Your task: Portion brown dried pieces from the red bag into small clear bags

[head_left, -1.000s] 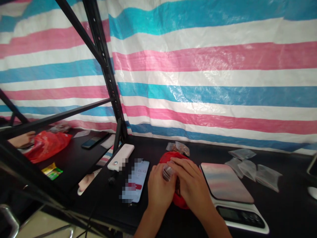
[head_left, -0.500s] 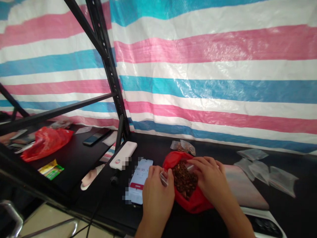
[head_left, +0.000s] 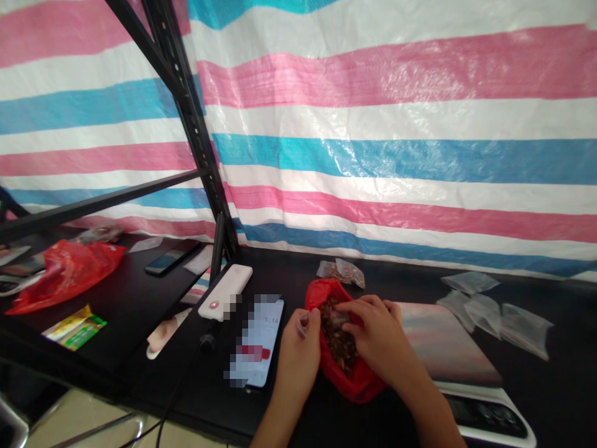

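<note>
A red plastic bag (head_left: 354,386) full of brown dried bits lies open on the black table in front of me. My right hand (head_left: 377,339) reaches into the bag's mouth, fingers curled over the brown contents. My left hand (head_left: 298,358) rests at the bag's left edge and pinches a small clear plastic pouch (head_left: 304,323) beside the opening. A small filled clear pouch (head_left: 340,272) lies just behind the bag.
A digital scale (head_left: 448,348) sits right of the bag. Empty clear pouches (head_left: 499,311) lie further right. A phone (head_left: 256,342) and white power bank (head_left: 226,291) lie to the left. Past a black rack post (head_left: 200,155), another red bag (head_left: 60,274) and phone (head_left: 165,261).
My right hand lifted off the closed bag top, the bag came open, and the hand went in among the brown contents. My left hand kept the clear pouch at the bag's edge.
</note>
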Demonstrator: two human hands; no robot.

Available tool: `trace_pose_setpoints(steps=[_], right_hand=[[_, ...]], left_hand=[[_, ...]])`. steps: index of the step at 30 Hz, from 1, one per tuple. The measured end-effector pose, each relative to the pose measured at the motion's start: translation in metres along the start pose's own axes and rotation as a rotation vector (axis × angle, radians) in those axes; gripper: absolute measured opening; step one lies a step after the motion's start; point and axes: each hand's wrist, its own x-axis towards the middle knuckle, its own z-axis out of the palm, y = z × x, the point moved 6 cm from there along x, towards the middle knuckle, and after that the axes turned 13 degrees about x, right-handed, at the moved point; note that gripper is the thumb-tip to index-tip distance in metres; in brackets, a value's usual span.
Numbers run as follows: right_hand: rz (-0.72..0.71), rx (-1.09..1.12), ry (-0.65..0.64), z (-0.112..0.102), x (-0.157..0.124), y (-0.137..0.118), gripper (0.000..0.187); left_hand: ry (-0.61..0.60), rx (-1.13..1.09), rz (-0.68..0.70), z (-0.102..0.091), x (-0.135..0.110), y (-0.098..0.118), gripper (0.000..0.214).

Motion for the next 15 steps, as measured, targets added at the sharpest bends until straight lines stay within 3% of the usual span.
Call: trace_pose_setpoints(steps=[4, 9, 15], right_hand=[[0.036, 0.024, 0.02, -0.003, -0.001, -0.007, 0.035], [0.04, 0.082, -0.028, 0.001, -0.003, -0.019, 0.029], [0.098, 0.137, 0.061, -0.006, -0.005, -0.001, 0.033]], left_hand=[[0.005, -0.038, 0.013, -0.001, 0.0, 0.003, 0.044], [0.069, 0.206, 0.164, 0.0, -0.009, 0.02, 0.035], [0.296, 0.447, 0.347, -0.008, -0.014, 0.034, 0.02]])
